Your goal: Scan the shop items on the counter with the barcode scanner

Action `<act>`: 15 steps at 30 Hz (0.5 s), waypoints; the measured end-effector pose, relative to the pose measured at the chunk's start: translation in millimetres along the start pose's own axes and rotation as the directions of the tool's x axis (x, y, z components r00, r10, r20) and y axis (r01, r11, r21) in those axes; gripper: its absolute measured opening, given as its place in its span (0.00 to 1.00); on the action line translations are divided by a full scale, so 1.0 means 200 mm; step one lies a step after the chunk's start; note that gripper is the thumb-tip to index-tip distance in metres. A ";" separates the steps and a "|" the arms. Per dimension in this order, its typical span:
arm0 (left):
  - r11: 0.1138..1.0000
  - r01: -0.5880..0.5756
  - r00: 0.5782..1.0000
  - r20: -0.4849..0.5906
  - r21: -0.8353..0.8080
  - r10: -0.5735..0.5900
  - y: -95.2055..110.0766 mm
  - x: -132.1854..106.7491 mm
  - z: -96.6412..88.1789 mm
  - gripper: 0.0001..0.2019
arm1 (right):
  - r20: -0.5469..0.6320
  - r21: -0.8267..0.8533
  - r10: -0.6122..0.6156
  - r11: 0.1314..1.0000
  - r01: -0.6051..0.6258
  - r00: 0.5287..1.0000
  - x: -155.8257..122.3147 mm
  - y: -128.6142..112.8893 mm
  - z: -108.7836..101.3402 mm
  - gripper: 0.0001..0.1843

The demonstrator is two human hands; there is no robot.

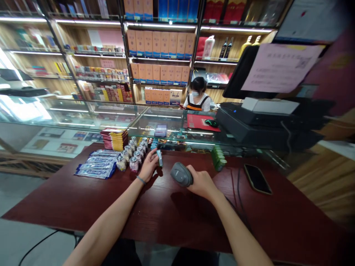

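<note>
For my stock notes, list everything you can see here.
Table: one, dark red, in front.
Packets: about four, blue-white, left on the table.
Boxes: one stack, red and yellow, behind the packets.
Glass jars: about ten, clear, beside the packets.
Barcode scanner: one, grey, above the table.
Green packs: one stack, green, right of the scanner.
Phone: one, black, right on the table.
Register: one, black, on the glass counter.
Person: one, white top, behind the counter.
Small box: one, blue-green, above the table.
Left hand: one, holding the small box.
Right hand: one, holding the barcode scanner.
</note>
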State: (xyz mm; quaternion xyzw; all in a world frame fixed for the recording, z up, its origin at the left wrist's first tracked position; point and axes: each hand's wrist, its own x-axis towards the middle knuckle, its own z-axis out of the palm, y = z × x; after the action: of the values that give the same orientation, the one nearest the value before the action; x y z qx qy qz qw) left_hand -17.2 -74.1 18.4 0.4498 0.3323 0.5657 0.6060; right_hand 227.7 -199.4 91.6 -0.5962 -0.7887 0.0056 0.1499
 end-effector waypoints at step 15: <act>0.967 -0.203 0.975 0.126 0.156 0.185 -0.10 0.21 0.55 0.22 | -0.322 0.648 0.510 0.733 -0.207 0.798 -0.06 0.42 -0.13 0.24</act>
State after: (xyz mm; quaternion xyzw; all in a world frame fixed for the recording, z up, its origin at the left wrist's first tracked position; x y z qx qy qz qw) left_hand 96.7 -50.1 46.5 0.5602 0.2993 0.5666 0.5249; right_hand 316.8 -191.5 97.7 -0.6479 -0.5501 0.1290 0.5109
